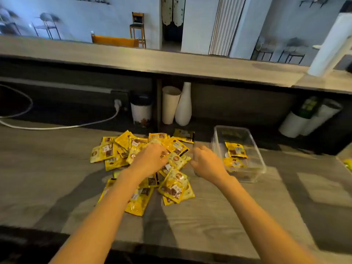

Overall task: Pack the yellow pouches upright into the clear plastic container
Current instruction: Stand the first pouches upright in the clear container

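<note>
Fingers of left hand (150, 159): bent downward into the middle of the heap of glossy yellow pouches (175, 185), tips buried among the packs. I cannot tell whether they pinch one or only press on them.
Fingers of right hand (205, 161): loosely curled, nothing seen between them. This hand hangs over bare table, between the heap and the clear rectangular plastic container (256, 149), and touches neither.
Loose pouches: piled overlapping and flat at all angles, directly under and around the left hand. The nearest ones lie just beside the right thumb. One stray yellow pouch (183, 135) lies apart at the far edge of the heap.
Packed pouches: two more yellow pouches (236, 150) sit inside the container, one behind the other, faces toward the viewer. They appear to stand or lean; the exact tilt is not clear through the wall.
Pouch make: flat, rectangular, crinkled shiny film, yellow with brown and white print. The print is too blurred to read.
Container make: transparent hard plastic, straight walls, rounded corners, open top, just right of the right hand.
Work surface: matt grey wood-grain table (209, 206).
Rear of table: slender white vase (183, 105) touching a tall white paper cup (170, 105); a white cable (57, 127) trails off to the left.
</note>
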### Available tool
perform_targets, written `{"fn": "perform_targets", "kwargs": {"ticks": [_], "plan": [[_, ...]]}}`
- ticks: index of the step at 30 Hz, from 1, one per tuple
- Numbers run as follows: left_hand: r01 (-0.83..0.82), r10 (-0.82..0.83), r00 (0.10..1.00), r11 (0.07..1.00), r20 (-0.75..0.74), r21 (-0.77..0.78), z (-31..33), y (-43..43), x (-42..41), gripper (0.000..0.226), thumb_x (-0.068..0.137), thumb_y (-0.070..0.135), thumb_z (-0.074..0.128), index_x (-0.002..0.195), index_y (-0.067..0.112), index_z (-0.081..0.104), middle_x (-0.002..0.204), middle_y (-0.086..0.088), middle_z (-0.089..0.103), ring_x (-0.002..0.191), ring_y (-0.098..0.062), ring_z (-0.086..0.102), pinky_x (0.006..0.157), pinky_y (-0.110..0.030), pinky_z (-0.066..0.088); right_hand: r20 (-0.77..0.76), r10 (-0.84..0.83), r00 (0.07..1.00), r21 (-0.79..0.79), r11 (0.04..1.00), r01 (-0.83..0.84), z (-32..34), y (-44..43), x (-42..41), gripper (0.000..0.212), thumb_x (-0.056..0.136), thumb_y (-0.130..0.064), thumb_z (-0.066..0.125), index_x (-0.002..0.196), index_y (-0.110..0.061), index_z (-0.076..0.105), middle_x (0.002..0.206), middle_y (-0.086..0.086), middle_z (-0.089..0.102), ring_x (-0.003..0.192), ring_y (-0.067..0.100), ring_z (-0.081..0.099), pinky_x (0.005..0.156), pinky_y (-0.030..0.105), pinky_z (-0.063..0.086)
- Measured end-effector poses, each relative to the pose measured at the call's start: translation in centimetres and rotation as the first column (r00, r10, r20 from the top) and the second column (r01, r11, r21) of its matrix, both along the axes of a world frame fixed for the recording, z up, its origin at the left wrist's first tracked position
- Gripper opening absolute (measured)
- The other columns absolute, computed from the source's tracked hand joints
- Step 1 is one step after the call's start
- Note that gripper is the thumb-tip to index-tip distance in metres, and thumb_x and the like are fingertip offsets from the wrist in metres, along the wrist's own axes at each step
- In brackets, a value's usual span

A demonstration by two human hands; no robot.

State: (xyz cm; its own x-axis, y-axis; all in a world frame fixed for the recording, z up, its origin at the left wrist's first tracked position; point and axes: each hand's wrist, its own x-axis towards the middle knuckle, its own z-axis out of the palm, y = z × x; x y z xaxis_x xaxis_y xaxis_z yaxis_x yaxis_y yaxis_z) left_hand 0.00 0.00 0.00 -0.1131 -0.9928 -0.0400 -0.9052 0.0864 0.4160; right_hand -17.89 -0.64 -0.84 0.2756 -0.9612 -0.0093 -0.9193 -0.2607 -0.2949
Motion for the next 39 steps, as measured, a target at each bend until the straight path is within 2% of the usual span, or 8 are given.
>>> {"fn": "perform_targets", "kwargs": {"ticks": [7,11,16,20,25,29,36,39], "plan": [[-0.027,0.034,0.999,0.975,-0.026,0.221,-9.3,1.3,-1.0,0.027,0.087,0.031,0.06,0.107,0.013,0.057,0.123,-0.014,0.054,0.113,-0.03,0.05,0.091,-0.038,0.043,0.007,-0.084,0.996,0.104,0.991,0.082,-8.8,1.8,0.5,0.038,0.091,-0.03,0.053,0.12,-0.004,0.053,0.123,0.016,0.054,0.116,0.035,0.051,0.084,0.037,0.042],[-0.088,0.096,0.993,0.989,-0.066,0.121,-12.4,1.8,-1.8,0.07,0.08,0.035,0.068,0.139,0.014,0.037,0.14,-0.011,0.043,0.131,-0.029,0.039,0.104,-0.041,0.038,0.114,-0.129,0.985,0.005,0.992,0.129,-11.6,2.4,0.5,0.054,0.086,-0.034,0.061,0.128,-0.004,0.042,0.126,0.016,0.051,0.12,0.035,0.047,0.089,0.038,0.04],[-0.132,0.122,0.948,0.991,-0.294,-0.015,-13.0,2.5,-2.8,0.085,0.074,0.024,0.076,0.143,0.014,0.028,0.137,-0.012,0.046,0.126,-0.029,0.046,0.103,-0.04,0.041,0.298,-0.14,0.944,-0.015,0.988,0.151,-11.5,3.0,0.5,0.061,0.085,-0.019,0.064,0.137,-0.006,0.035,0.137,0.015,0.048,0.127,0.031,0.044,0.094,0.036,0.038],[-0.21,0.19,0.886,0.978,-0.423,0.0,-13.1,4.1,-3.6,0.058,0.072,0.018,0.077,0.124,0.009,0.052,0.124,-0.01,0.06,0.112,-0.028,0.057,0.09,-0.035,0.048,0.397,-0.254,0.882,0.103,0.967,0.232,-10.6,4.2,0.5,0.056,0.084,-0.011,0.063,0.134,-0.004,0.038,0.135,0.016,0.049,0.125,0.032,0.046,0.098,0.037,0.04],[-0.296,0.274,0.806,0.954,-0.524,0.043,-12.6,4.4,-4.0,0.058,0.074,0.013,0.075,0.124,0.007,0.045,0.124,-0.011,0.056,0.115,-0.028,0.053,0.093,-0.036,0.044,0.565,-0.395,0.724,0.31,0.915,0.258,-10.2,4.3,-0.4,0.054,0.083,0.001,0.057,0.133,0.003,0.04,0.131,0.018,0.051,0.122,0.031,0.05,0.102,0.04,0.044],[-0.303,0.297,0.727,0.948,-0.619,0.1,-12.4,4.0,-4.5,0.048,0.082,0.01,0.067,0.123,0.006,0.043,0.106,-0.005,0.055,0.096,-0.024,0.057,0.091,-0.037,0.049,0.619,-0.393,0.68,0.384,0.907,0.174,-10.2,4.2,-1.5,0.03,0.078,0.01,0.059,0.107,0.006,0.064,0.096,0.016,0.063,0.089,0.022,0.058,0.076,0.033,0.047],[-0.345,0.317,0.679,0.934,-0.663,0.093,-11.2,1.2,-5.8,0.034,0.088,0.019,0.06,0.118,0.008,0.05,0.113,-0.008,0.056,0.103,-0.024,0.055,0.08,-0.034,0.045,0.693,-0.351,0.63,0.236,0.936,0.262,-8.6,2.1,-3.9,0.013,0.078,-0.004,0.069,0.09,-0.006,0.07,0.102,0.017,0.07,0.099,0.028,0.065,0.088,0.042,0.051],[-0.36,0.337,0.561,0.922,-0.756,0.144,-10.8,0.2,-6.6,0.025,0.089,0.013,0.059,0.112,0.007,0.051,0.111,-0.01,0.058,0.096,-0.024,0.058,0.065,-0.028,0.05,0.726,-0.299,0.619,0.116,0.941,0.319,-7.8,1.3,-5.6,0.011,0.077,-0.003,0.068,0.086,-0.01,0.068,0.098,0.018,0.07,0.095,0.03,0.067,0.086,0.048,0.054]]}}
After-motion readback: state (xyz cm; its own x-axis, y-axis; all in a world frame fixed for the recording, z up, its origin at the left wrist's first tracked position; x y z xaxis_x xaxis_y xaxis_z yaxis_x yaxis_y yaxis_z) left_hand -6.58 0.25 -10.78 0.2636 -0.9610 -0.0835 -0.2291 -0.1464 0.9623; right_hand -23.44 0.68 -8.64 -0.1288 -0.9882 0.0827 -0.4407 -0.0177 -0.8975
